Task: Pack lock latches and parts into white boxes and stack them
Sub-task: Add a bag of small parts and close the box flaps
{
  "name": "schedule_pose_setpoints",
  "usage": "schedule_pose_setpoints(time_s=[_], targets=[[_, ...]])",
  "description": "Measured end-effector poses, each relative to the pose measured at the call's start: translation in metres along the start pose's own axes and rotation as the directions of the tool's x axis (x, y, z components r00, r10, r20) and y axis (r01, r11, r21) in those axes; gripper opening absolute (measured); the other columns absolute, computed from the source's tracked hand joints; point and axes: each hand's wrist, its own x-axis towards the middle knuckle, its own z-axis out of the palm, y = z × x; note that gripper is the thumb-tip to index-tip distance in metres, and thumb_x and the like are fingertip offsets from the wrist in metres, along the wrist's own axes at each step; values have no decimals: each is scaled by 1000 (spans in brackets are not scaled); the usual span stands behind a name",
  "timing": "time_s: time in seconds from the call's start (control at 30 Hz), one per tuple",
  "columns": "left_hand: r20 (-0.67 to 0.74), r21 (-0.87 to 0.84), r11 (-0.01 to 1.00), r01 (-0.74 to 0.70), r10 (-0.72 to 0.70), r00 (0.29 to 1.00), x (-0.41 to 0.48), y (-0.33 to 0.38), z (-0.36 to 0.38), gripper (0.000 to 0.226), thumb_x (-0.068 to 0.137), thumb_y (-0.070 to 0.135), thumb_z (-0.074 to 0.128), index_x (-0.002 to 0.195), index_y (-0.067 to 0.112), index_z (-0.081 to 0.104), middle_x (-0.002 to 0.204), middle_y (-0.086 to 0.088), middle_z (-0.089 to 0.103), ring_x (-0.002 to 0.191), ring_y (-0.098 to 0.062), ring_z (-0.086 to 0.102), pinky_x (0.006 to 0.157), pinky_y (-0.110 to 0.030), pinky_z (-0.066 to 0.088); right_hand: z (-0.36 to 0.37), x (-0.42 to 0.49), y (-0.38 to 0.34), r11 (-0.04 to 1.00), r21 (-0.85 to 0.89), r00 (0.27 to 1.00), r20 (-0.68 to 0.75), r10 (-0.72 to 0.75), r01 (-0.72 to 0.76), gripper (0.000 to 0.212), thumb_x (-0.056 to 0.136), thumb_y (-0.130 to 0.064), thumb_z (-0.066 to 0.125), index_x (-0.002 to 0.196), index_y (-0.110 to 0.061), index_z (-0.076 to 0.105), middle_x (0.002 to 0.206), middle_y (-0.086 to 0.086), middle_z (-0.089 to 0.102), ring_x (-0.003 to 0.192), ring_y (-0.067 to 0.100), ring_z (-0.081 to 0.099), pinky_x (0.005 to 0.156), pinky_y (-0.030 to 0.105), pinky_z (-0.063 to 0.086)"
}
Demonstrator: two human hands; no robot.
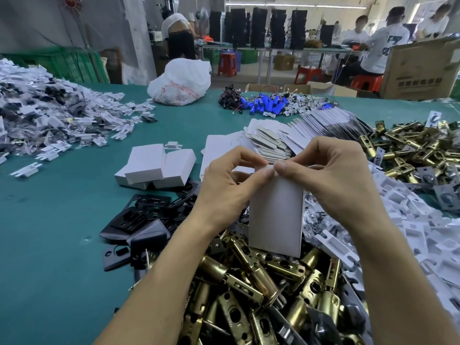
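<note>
One white box [276, 220] held upright over brass latches [249, 295], top edge pinched by fingers [283, 168] of left hand [229, 180] and right hand [333, 180]; closed boxes [156, 168] at 10 o'clock.

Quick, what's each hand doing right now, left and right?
Left hand: pinching the top edge of the white box, which is held upright.
Right hand: pinching the same top edge from the other side.

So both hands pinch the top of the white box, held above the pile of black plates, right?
No. In the head view the left hand and right hand pinch the white box above the brass latches; the black plates lie to its left.
</note>
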Motion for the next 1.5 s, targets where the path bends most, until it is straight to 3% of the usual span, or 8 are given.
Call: schedule_pose_setpoints(time_s=[0.17, 0.33, 0.63, 0.73, 0.9, 1.0, 1.23, 1.5], targets=[[26, 6, 999, 33, -33, 999, 1, 1, -2, 20, 94, 19, 70, 86, 38, 71, 95, 12, 71, 70, -9, 63, 58, -32, 51, -15, -1, 3, 978, 184, 980, 191, 61, -97, 25, 66, -27, 79, 85, -12, 75, 82, 3, 77, 76, 12, 73, 68, 19, 57], [-2, 38, 998, 52, -52, 999, 2, 1, -3, 22, 96, 25, 67, 82, 41, 69, 96, 16, 70, 70, -6, 61, 64, -30, 53, -27, -2, 10, 919, 331, 941, 324, 102, -214, 33, 68, -7, 74, 101, -10, 74, 97, 5, 77, 91, 14, 73, 76, 19, 56], [-59, 27, 996, 87, -86, 995, 3, 2, -3, 19, 90, 30, 68, 75, 40, 69, 101, 1, 74, 80, -10, 62, 73, -46, 57, -27, -2, 8, 950, 230, 913, 393, 108, -211, 29, 72, -23, 71, 100, -19, 77, 98, 2, 77, 97, 15, 72, 88, 25, 57], [49, -23, 996, 81, -80, 996, 0, 6, -1, 3, 84, 35, 71, 83, 38, 72, 95, 5, 74, 80, -13, 66, 69, -37, 54, -29, -3, 7, 965, 185, 900, 426, 91, -186, 33, 68, -28, 77, 101, -22, 79, 99, -1, 77, 93, 14, 73, 83, 21, 56], [129, -52, 996, 71, -64, 990, -3, 6, -4, 27, 65, 34, 88, 86, 24, 74, 106, 3, 75, 90, -22, 74, 80, -36, 61, -24, -3, 5, 978, 142, 889, 451, 76, -156, 28, 70, -23, 77, 98, -22, 79, 96, -7, 77, 87, 2, 71, 71, 14, 52], [133, -66, 993, 99, -89, 987, -2, 6, -4, 26, 63, 35, 88, 82, 30, 72, 111, 5, 73, 88, -24, 76, 78, -33, 61, -25, -3, 4, 976, 117, 880, 461, 110, -183, 28, 68, -30, 77, 96, -25, 80, 96, -3, 77, 91, 17, 73, 72, 33, 61], [156, -67, 964, 257, -245, 957, 0, -4, -6, 28, 79, 40, 74, 104, 41, 62, 107, -8, 75, 100, -25, 72, 82, -49, 58, -16, -2, 8, 969, 160, 946, 294, 136, -189, 11, 80, -15, 75, 89, -21, 79, 87, 11, 75, 85, 28, 72, 71, 42, 61], [261, -4, 930, 366, -353, 898, -2, 0, -4, 57, 74, 47, 76, 125, 34, 53, 105, 4, 71, 83, -14, 75, 60, -29, 58, -11, 2, 10, 854, 462, 967, 38, 252, -241, 9, 84, -13, 70, 85, -19, 77, 81, 5, 75, 76, 18, 70, 66, 31, 61]])
